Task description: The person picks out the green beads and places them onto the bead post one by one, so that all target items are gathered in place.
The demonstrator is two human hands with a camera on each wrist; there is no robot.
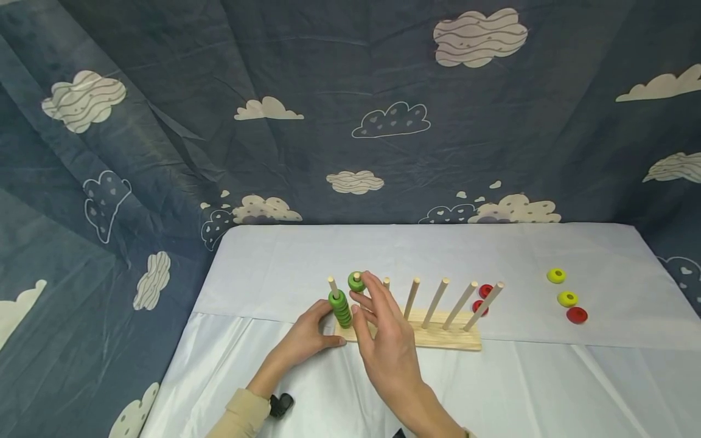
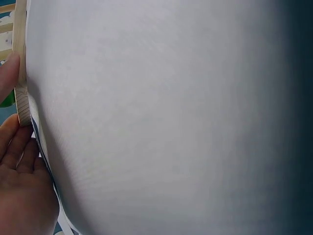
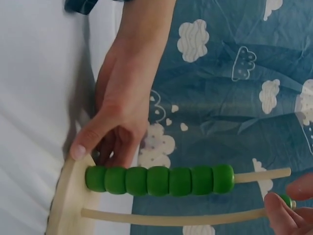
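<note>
A wooden peg rack (image 1: 446, 342) stands on the white table, with a row of upright pegs. My left hand (image 1: 305, 336) grips its left end, thumb in front and fingers behind. Several green beads (image 3: 157, 181) are stacked on the leftmost peg, whose tip sticks out above them. At the top of the second peg (image 3: 171, 219), my right hand (image 1: 390, 344) pinches a single green bead (image 1: 356, 282) between thumb and finger. The peg's tip shows through the bead's hole. In the left wrist view, the left fingers (image 2: 22, 149) touch the rack's end.
Two red beads (image 1: 485, 291) lie behind the rack's right end. Farther right are two yellow beads (image 1: 556, 275) and another red bead (image 1: 577, 315). A small black object (image 1: 282, 405) sits by the left wrist. A dark cloud-print cloth (image 1: 328, 152) hangs behind the table.
</note>
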